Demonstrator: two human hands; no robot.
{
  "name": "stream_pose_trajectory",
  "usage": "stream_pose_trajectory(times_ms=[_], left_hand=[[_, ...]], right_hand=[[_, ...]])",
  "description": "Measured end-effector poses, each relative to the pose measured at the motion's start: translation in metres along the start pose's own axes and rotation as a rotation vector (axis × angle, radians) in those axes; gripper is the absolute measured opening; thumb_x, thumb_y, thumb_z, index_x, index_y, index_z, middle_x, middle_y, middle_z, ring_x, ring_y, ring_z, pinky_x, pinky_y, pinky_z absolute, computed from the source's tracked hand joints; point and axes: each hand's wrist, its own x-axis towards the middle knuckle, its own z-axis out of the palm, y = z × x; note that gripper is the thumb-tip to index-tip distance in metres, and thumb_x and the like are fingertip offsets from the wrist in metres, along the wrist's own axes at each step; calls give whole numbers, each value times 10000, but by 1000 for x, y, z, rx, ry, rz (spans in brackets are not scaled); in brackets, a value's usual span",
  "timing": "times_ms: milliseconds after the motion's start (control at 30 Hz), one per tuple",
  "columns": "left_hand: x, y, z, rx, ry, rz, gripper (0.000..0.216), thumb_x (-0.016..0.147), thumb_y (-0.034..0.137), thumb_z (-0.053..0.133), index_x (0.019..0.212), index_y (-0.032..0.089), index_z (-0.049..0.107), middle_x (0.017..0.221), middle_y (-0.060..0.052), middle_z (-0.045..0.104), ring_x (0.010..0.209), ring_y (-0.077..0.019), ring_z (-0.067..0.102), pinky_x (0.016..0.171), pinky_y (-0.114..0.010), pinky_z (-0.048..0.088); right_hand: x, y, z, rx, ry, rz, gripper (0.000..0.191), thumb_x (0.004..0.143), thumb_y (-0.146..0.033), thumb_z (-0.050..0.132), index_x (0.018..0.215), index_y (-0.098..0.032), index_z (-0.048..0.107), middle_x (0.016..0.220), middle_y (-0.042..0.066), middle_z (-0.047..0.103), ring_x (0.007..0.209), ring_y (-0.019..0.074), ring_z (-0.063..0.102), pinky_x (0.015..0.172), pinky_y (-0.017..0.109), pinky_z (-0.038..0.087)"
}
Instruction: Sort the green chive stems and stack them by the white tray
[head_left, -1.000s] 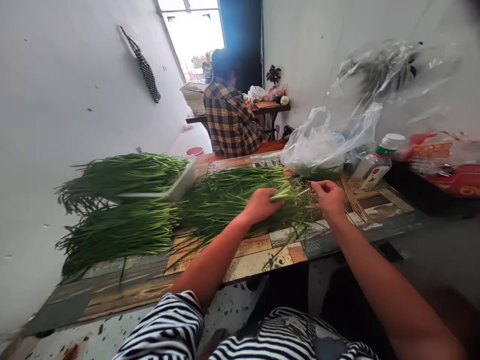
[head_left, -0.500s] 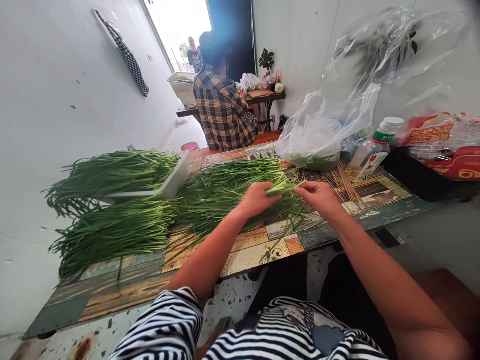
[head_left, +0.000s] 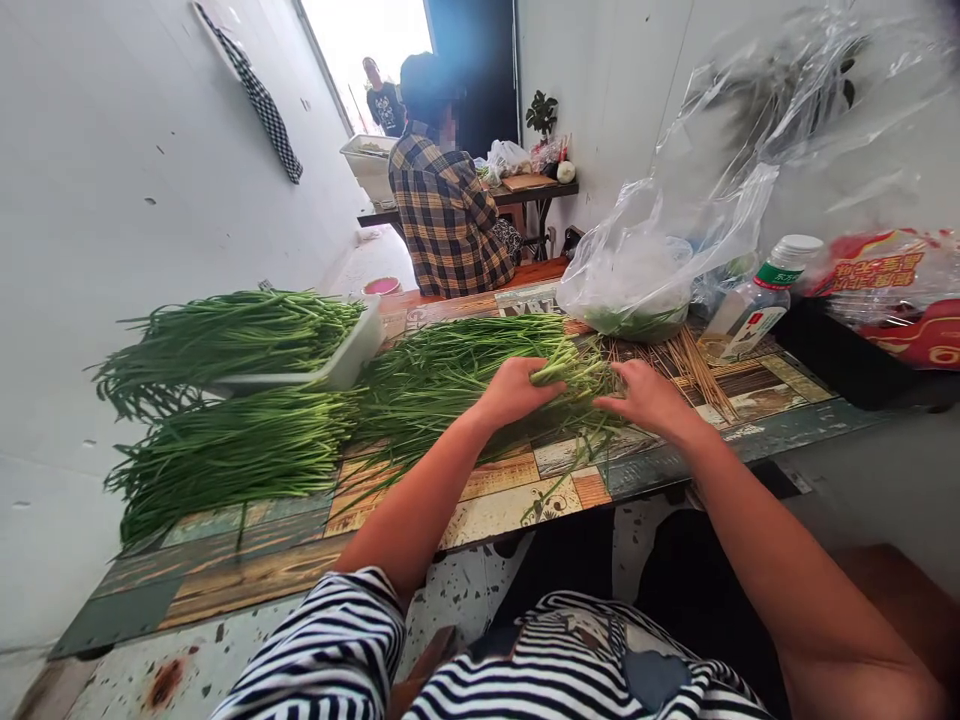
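Observation:
My left hand (head_left: 519,390) is closed around the pale stem ends of a small bunch of garlic chives (head_left: 551,372). To its right, my right hand (head_left: 646,398) has thumb and fingers apart, with no stalk visible between them, close to the loose trimmings. A wide spread of chives (head_left: 450,375) lies under and left of my left hand. Farther left, one neat pile of chives (head_left: 240,455) rests on the table, and another pile (head_left: 255,330) lies in a white tray (head_left: 358,345).
Thin wooden skewers (head_left: 697,370) lie right of my right hand. Behind them stand a plastic bag (head_left: 630,280) over a bowl, a bottle (head_left: 765,300) and a red package (head_left: 892,290). A person in a plaid shirt (head_left: 446,215) sits beyond the wooden table (head_left: 262,580).
My right hand's fingers have parted from their pinch on a thin stalk, and the hand has moved slightly right. The left hand keeps its grip on the bunch.

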Motion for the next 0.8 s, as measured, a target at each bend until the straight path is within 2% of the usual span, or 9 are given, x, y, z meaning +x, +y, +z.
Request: stream_pose_trajectory(times_ms=[67, 133, 233, 300, 367, 467, 533, 633, 800], left_hand=[[0, 1, 1, 7, -3, -4, 266, 758, 359, 599, 730, 105, 675, 632, 29, 537, 637, -96, 450, 638, -203, 379], [-1, 3, 2, 15, -7, -13, 256, 752, 348, 595, 721, 106, 672, 621, 34, 521, 628, -92, 435, 628, -203, 369], [-2, 5, 3, 19, -4, -31, 235, 739, 330, 591, 700, 108, 661, 600, 41, 493, 606, -85, 408, 597, -198, 344], [-2, 6, 3, 17, -10, -35, 234, 732, 331, 589, 693, 110, 655, 593, 44, 483, 600, -83, 399, 577, -195, 326], [-2, 5, 3, 11, -20, -30, 233, 723, 333, 590, 693, 111, 653, 589, 47, 475, 601, -82, 393, 567, -191, 314], [-2, 3, 2, -3, -29, -25, 235, 720, 332, 589, 694, 107, 652, 586, 48, 465, 601, -80, 388, 562, -189, 311], [-1, 0, 1, 3, -27, -11, 251, 734, 345, 586, 704, 106, 653, 600, 43, 484, 611, -83, 402, 573, -191, 320], [0, -2, 1, 34, -16, 46, 263, 763, 359, 583, 736, 109, 658, 642, 35, 525, 637, -89, 431, 606, -195, 337], [-1, 0, 3, 78, 0, 68, 240, 783, 335, 576, 723, 115, 651, 632, 41, 524, 628, -83, 435, 603, -193, 326]], right_hand=[[-2, -3, -5, -76, 71, -103, 416, 770, -383, 625, 1112, -145, 629, 1150, 153, 591, 918, 251, 606, 783, 352, 466], [-4, -13, -10, -103, 109, -179, 250, 847, -325, 531, 971, -163, 674, 1097, 132, 609, 905, 237, 602, 815, 360, 456], [-6, -31, -18, -151, 197, -195, 234, 862, -338, 522, 758, -183, 661, 979, 106, 626, 865, 234, 588, 789, 362, 441], [-6, -41, -21, -180, 238, -214, 205, 813, -368, 604, 863, -177, 661, 1066, 116, 605, 917, 252, 574, 780, 360, 436], [-3, -45, -22, -189, 173, -294, 253, 798, -348, 638, 983, -177, 653, 1111, 122, 604, 973, 265, 560, 805, 364, 426], [3, -42, -19, -110, -53, -384, 167, 851, -306, 573, 875, -187, 688, 919, 104, 682, 897, 244, 579, 804, 363, 411], [7, -37, -15, 87, -158, -290, 233, 856, -350, 555, 763, -191, 698, 775, 79, 694, 770, 208, 587, 729, 331, 418], [6, -37, -8, 539, -203, 36, 298, 782, -460, 601, 695, -190, 693, 657, 37, 672, 624, 160, 557, 606, 286, 410], [1, -51, 8, 909, -22, 322, 316, 619, -481, 701, 608, -176, 620, 525, -24, 545, 511, 99, 430, 522, 256, 350]])
